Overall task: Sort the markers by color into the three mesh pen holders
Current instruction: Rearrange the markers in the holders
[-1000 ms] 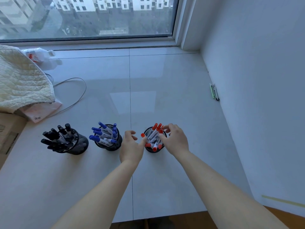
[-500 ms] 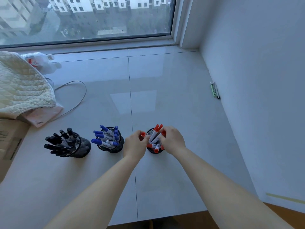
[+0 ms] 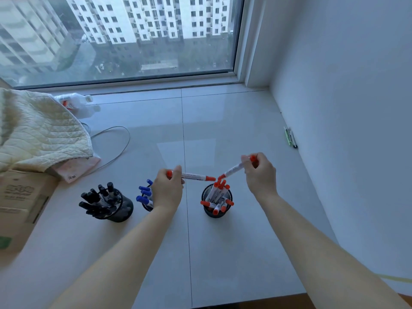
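Observation:
Three black mesh holders stand in a row on the white sill. The left holder (image 3: 124,208) is full of black markers, the middle holder (image 3: 146,205) has blue markers and is partly hidden behind my left hand, and the right holder (image 3: 217,211) has several red markers. My left hand (image 3: 167,190) pinches one red marker (image 3: 194,176) that lies level above the right holder. My right hand (image 3: 260,173) grips another red marker (image 3: 233,169), tilted down to the left, its tip just above the red bunch.
A quilted cream cloth (image 3: 38,132) lies over a cardboard box (image 3: 20,204) at the left. A grey cable (image 3: 116,150) loops beside it. A white bottle (image 3: 73,102) lies near the window. Two pens (image 3: 291,137) rest against the right wall.
Both hands were at the red holder's rim; each has lifted a red marker up and out, the left hand moving left, the right hand up and right.

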A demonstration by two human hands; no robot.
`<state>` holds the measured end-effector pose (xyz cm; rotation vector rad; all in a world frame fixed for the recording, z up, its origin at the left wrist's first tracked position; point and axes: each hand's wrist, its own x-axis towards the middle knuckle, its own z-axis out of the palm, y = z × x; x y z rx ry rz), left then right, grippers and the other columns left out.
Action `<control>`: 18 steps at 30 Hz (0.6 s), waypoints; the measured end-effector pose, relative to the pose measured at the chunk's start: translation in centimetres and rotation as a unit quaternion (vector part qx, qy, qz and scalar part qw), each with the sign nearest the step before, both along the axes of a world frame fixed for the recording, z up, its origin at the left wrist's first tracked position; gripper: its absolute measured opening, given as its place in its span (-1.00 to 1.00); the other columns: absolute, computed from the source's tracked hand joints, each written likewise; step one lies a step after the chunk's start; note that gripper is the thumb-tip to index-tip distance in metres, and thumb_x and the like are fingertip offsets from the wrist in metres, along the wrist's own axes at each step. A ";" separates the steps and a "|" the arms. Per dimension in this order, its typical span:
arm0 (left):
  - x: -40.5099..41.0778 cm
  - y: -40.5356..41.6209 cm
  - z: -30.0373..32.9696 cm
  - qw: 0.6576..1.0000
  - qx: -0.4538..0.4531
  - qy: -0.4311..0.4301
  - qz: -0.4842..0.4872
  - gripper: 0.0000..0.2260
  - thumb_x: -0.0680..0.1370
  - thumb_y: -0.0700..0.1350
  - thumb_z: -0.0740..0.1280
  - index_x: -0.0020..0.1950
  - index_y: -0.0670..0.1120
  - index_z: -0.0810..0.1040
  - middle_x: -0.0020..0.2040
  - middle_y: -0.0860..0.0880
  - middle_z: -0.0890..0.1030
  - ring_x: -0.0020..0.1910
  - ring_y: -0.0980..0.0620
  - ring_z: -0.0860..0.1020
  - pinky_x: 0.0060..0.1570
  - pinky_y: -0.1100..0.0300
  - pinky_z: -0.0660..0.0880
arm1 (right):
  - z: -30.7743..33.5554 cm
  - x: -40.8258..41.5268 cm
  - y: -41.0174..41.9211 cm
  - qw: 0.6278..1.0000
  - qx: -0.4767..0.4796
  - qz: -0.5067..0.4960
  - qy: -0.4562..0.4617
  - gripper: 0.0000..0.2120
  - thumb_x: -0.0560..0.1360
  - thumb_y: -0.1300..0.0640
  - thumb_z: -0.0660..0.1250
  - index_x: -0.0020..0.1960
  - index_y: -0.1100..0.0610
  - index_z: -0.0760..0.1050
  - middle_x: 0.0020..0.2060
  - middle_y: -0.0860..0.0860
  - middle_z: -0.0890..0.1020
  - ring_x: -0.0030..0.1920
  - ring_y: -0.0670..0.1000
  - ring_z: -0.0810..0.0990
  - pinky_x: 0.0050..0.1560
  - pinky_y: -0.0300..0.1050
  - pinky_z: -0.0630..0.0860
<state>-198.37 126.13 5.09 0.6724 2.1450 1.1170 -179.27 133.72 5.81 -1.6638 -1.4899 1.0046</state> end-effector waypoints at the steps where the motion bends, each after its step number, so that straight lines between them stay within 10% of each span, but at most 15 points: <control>1: -0.1 -0.1 0.0 0.999 0.003 -0.036 0.012 -0.79 0.55 0.06 0.21 -0.17 -0.04 0.44 -0.31 0.04 0.58 -0.28 0.05 0.54 -0.21 0.11 0.45 | 0.1 0.2 0.1 0.999 -0.012 -0.031 0.024 -0.81 0.53 -0.01 0.24 -0.12 0.11 0.43 -0.36 -0.03 0.52 -0.36 -0.06 0.45 -0.36 -0.21 0.38; 11: 0.0 -1.9 -0.1 0.923 0.009 -0.384 0.026 -0.93 0.58 -0.08 0.25 0.03 -0.01 0.50 -0.16 0.02 0.64 -0.18 0.10 0.56 -0.24 0.17 0.46 | -0.6 -0.2 -1.2 0.861 -0.300 -0.108 0.397 -0.90 0.57 0.13 0.21 0.05 0.11 0.45 -0.18 0.00 0.61 -0.22 -0.09 0.51 -0.20 -0.18 0.41; 18: 0.0 -2.4 -0.4 0.936 0.017 -0.352 -0.025 -0.94 0.58 -0.07 0.25 0.01 0.05 0.50 -0.11 0.16 0.68 0.04 0.14 0.54 -0.11 0.18 0.41 | -2.0 -0.9 -2.9 0.959 -0.233 0.030 0.161 -0.92 0.50 0.21 0.31 -0.11 0.05 0.53 -0.11 0.00 0.61 -0.05 -0.04 0.55 -0.15 -0.20 0.44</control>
